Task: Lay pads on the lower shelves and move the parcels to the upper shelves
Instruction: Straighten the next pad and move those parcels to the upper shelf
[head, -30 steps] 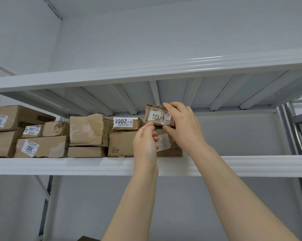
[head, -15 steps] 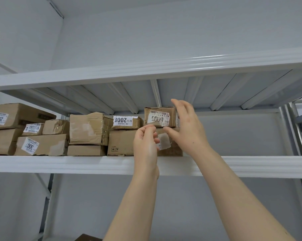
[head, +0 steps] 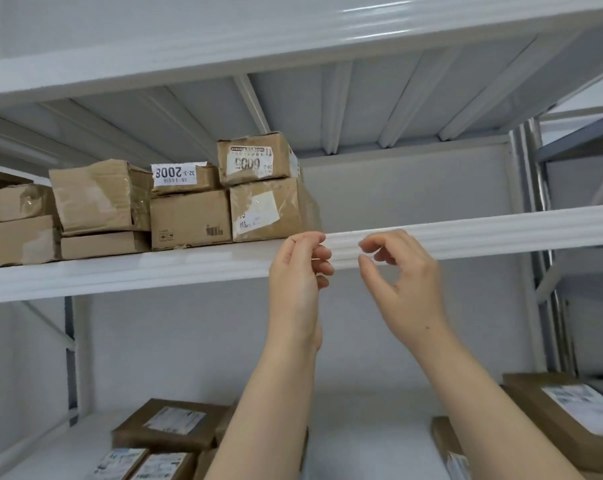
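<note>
Several brown cardboard parcels stand stacked on the upper shelf (head: pixel 127 271). The small parcel labelled 6005 (head: pixel 255 157) sits on top of a taped parcel (head: pixel 269 211) at the right end of the row. Beside it a flat parcel labelled 2008 (head: pixel 184 178) rests on another box (head: pixel 191 218). My left hand (head: pixel 300 268) and my right hand (head: pixel 400 268) hover in front of the shelf's front edge, below the parcels. Both hold nothing, with fingers loosely curled and apart. More parcels (head: pixel 170 424) lie on the lower shelf.
The upper shelf to the right of the stack (head: pixel 414 188) has bare room. Parcels (head: pixel 567 417) lean at the lower right. A metal upright (head: pixel 535 209) bounds the shelf on the right; another shelf board (head: pixel 293 39) runs overhead.
Both hands let go of the 6005 parcel and dropped down to the shelf's front edge. The view tilted down, so the lower shelf and its parcels came into sight.
</note>
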